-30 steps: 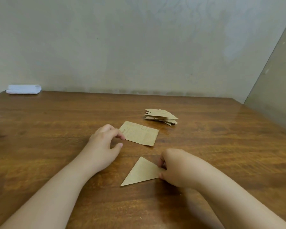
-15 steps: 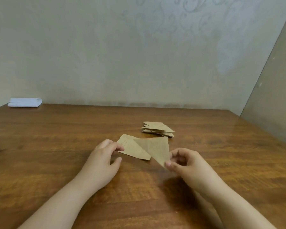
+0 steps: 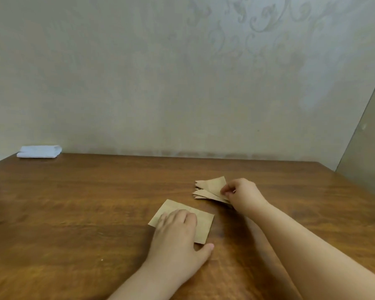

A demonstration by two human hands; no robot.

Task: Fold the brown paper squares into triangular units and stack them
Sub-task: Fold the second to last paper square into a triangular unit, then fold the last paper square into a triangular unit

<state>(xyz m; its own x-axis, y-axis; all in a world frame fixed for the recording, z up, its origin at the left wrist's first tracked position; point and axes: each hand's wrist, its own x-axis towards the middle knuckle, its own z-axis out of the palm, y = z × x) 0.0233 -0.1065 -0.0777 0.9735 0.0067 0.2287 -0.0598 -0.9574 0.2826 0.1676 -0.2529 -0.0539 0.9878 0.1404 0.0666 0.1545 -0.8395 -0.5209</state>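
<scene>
The right hand [image 3: 244,194] has its thumb and first fingers [image 3: 226,189] curled in a pinch on the top folded triangle [image 3: 212,184] — that is its grip, closed tight on the near right corner of the paper. This triangle sits tilted on top of the stack of folded triangles [image 3: 206,195], and its far point sticks up toward 12 o'clock. The stack lies on the bench [image 3: 74,202], a bit to the right of the middle, and the pointy ends of the papers fan out toward 9 o'clock. The hand hides the right end of the stack. The right arm comes in from 4 o'clock, from the low right corner of the view. Near the stack, toward 7 o'clock from it, lies a flat brown paper square [image 3: 201,226], not folded. It is close to the stack but does not touch it. The left hand [image 3: 178,234] lies flat on the left part of this square with its fingers straight and pressed down — it holds nothing, it just rests on the paper. Its thumb sticks out toward 3 o'clock and lies on the wood just past the near edge of the square. The left arm comes in from 6 o'clock. Far away at 10 o'clock, at the back left of the bench and close to the wall [image 3: 139,83], lies a small white folded cloth [image 3: 39,151]. The wall is pale, with faint curly shapes up at 1 o'clock.
</scene>
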